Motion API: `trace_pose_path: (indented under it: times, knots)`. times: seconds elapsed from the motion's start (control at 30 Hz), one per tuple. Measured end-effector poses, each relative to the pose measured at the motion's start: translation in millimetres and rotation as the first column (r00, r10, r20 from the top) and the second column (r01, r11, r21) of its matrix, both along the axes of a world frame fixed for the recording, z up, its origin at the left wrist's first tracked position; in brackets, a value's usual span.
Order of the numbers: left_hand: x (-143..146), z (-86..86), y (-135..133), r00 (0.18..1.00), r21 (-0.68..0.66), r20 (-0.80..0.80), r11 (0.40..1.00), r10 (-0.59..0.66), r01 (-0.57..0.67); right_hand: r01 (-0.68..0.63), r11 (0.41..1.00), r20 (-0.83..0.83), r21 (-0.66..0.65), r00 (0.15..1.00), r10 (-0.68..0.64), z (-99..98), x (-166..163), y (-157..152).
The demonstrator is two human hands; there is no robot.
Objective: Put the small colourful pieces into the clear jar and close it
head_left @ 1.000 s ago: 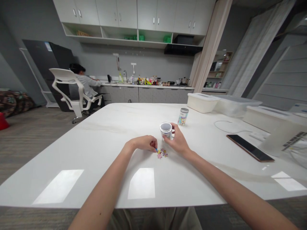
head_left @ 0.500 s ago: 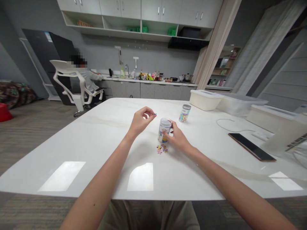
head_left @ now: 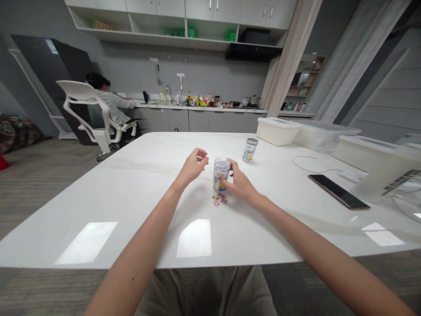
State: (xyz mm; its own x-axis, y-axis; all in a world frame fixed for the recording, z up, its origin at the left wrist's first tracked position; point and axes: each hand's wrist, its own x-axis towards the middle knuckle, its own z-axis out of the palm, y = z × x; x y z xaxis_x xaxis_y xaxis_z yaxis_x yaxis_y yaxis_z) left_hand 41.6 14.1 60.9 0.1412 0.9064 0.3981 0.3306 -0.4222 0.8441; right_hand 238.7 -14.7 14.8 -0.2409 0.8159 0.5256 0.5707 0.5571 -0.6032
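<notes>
My right hand (head_left: 238,181) is wrapped around a clear jar (head_left: 221,172) with a printed label, which stands upright on the white table (head_left: 138,197) with its top uncovered. To the left of the jar's rim, my left hand (head_left: 194,164) hangs above the tabletop, fingers curved and slightly apart, with nothing visible in them. A small heap of colourful puzzle pieces (head_left: 219,199), pink, yellow and dark, lies just in front of the jar. Farther back stands a similar printed jar (head_left: 250,150) with a silver lid.
White storage boxes (head_left: 278,131) and a clear plastic bin (head_left: 324,139) line the table's right side. A dark tablet (head_left: 338,192) and a white cable (head_left: 304,166) lie at the right. Beyond the table, a person (head_left: 113,107) sits on a white chair (head_left: 77,90) near the kitchen counter.
The small blue piece formerly pinched in my left hand no longer shows, and those fingers have parted. My right hand stays on the jar. The whole view has shifted slightly.
</notes>
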Motion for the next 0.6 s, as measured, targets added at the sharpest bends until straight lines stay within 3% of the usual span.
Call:
trace_pose_path:
  times: [0.03, 0.1, 0.2, 0.27, 0.33, 0.43, 0.47, 0.53, 0.6]
  knots:
    - [-1.8, -2.6, 0.6, 0.996, -0.089, -0.087, 0.996, -0.025, 0.017, 0.014, 1.000, -0.009, -0.019, 1.000, -0.014, -2.7, 0.8, 2.4]
    - [-4.2, -7.2, -1.0, 0.919, -0.248, -0.319, 0.957, -0.230, 0.154, 0.046, 0.997, -0.026, -0.056, 0.999, -0.048, -8.3, 2.4, 7.5]
    - [-2.9, -11.7, -8.1, 0.668, -0.433, -0.501, 0.827, -0.551, 0.358, 0.085, 0.994, -0.033, -0.062, 0.996, -0.088, -12.9, 4.0, 12.6]
    - [0.2, -13.1, -12.2, 0.594, -0.466, -0.536, 0.797, -0.600, 0.384, 0.112, 0.994, -0.044, -0.002, 0.993, -0.112, -10.2, 5.1, 12.4]
    - [2.9, -13.5, -13.9, 0.585, -0.459, -0.552, 0.802, -0.594, 0.382, 0.168, 0.976, -0.089, 0.137, 0.984, -0.157, -1.9, 7.5, 8.8]
    - [3.3, -12.9, -13.0, 0.567, -0.476, -0.543, 0.784, -0.619, 0.400, 0.267, 0.874, -0.159, 0.405, 0.962, -0.221, 16.4, 14.3, -0.6]
    - [2.6, -12.7, -12.3, 0.564, -0.482, -0.541, 0.780, -0.624, 0.399, 0.238, 0.852, -0.118, 0.466, 0.971, -0.206, 22.0, 16.8, -4.0]
    - [0.7, -12.7, -11.0, 0.568, -0.485, -0.540, 0.781, -0.621, 0.393, 0.030, 0.881, 0.082, 0.473, 0.994, -0.078, 29.6, 20.5, -9.7]
    - [-1.1, -13.3, -10.1, 0.576, -0.475, -0.534, 0.783, -0.619, 0.401, -0.209, 0.933, 0.315, 0.293, 0.942, 0.113, 31.5, 21.3, -13.4]
